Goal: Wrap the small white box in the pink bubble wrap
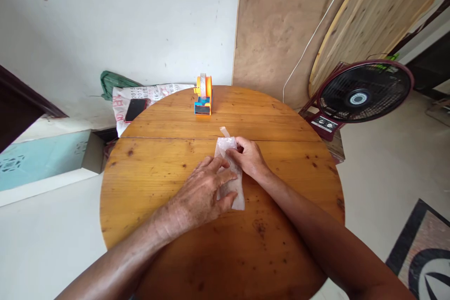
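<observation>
A narrow packet of whitish, translucent bubble wrap point(235, 192) lies lengthwise on the wooden table. A short strip of clear tape point(224, 132) sticks out past its far end. My right hand point(250, 157) pinches the far right edge of the wrap between thumb and fingers. Across the packet's left side rests my left hand point(211, 185), its fingers spread and slightly bent over the surface. What the wrap may contain cannot be made out. Beyond the packet stands an orange and blue tape dispenser point(203, 94) with a roll of clear tape.
The round wooden table point(151, 187) meets the wall at its far edge. A printed white sack point(158, 91) with a dark phone-like object point(135, 110) is behind its left side. A dark red fan point(362, 96) stands to the right, and a light blue box point(45, 159) is at left.
</observation>
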Demonstrator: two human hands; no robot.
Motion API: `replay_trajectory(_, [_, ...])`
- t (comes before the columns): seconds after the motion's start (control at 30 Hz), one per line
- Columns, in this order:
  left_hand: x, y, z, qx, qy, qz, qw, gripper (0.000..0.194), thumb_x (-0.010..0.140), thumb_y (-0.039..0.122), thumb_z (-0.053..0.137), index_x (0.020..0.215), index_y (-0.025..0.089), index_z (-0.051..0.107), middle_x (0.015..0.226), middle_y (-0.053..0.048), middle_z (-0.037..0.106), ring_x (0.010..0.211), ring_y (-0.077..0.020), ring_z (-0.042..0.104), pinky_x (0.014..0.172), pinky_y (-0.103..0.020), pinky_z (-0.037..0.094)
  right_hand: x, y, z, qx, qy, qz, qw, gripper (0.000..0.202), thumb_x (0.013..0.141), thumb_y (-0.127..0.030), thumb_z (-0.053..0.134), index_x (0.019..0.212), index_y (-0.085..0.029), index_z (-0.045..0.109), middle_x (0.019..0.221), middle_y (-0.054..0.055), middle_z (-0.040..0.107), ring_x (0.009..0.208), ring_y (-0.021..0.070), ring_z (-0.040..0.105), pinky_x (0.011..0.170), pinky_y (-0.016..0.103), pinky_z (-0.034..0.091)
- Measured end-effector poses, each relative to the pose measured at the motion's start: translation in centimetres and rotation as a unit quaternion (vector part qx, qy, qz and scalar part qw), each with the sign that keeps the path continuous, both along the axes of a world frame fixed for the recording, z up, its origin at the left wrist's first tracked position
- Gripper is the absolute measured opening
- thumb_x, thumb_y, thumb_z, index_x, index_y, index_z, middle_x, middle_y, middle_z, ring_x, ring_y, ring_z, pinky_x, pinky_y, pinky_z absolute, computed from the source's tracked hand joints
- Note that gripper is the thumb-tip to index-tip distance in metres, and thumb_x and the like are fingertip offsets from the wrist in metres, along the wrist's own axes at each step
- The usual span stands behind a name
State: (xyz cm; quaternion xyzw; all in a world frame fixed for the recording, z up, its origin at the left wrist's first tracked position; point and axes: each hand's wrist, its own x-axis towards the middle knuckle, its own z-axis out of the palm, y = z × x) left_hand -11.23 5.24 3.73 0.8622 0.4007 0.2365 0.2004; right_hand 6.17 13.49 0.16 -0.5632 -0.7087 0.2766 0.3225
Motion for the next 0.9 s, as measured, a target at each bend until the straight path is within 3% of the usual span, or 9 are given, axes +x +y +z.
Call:
replay_trajectory(0.23, [0.0, -0.2, 0.5, 0.028, 0.028, 0.004, 0.999, 0.026, 0.085, 0.028, 0.059, 0.109, 0.021, 0.068, 0.120, -0.009, 0.059, 0.099, -0.0239, 0.053, 0.086, -0.041, 0.049, -0.1, 0.0, 0.3, 0.035, -0.098, 0.006, 0.995, 0.021, 0.077, -0.030, 0.062, 0.064, -0.020, 0.049, 0.061, -0.004, 0.050, 0.061, 0.0120, 0.043, 0.058, 0.024, 0.026])
replay_trajectory(0.53, [0.3, -0.3, 1.2, 0.007, 0.058, 0.004, 0.998, 0.025, 0.087, 0.028, 0.058, 0.110, 0.020, 0.064, 0.095, -0.006, 0.069, 0.090, -0.0229, 0.058, 0.076, -0.036, 0.051, 0.1, 0.3, 0.1, 0.055, -0.130, 0.018, 0.990, 0.025, 0.078, -0.035, 0.063, 0.064, -0.020, 0.049, 0.061, -0.005, 0.049, 0.061, 0.0119, 0.042, 0.058, 0.025, 0.023])
replay_trajectory(0.9, [0.4, -0.9, 1.3, 0.045, 0.041, 0.001, 0.998, 0.015, 0.089, 0.023, 0.054, 0.097, 0.018, 0.067, 0.114, -0.008, 0.066, 0.093, -0.0211, 0.066, 0.076, -0.033, 0.055, 0.1, 0.3, 0.2, 0.054, -0.163, 0.010, 0.985, 0.021, 0.080, -0.036, 0.058, 0.067, -0.021, 0.052, 0.064, -0.003, 0.052, 0.064, 0.0137, 0.044, 0.060, 0.025, 0.025])
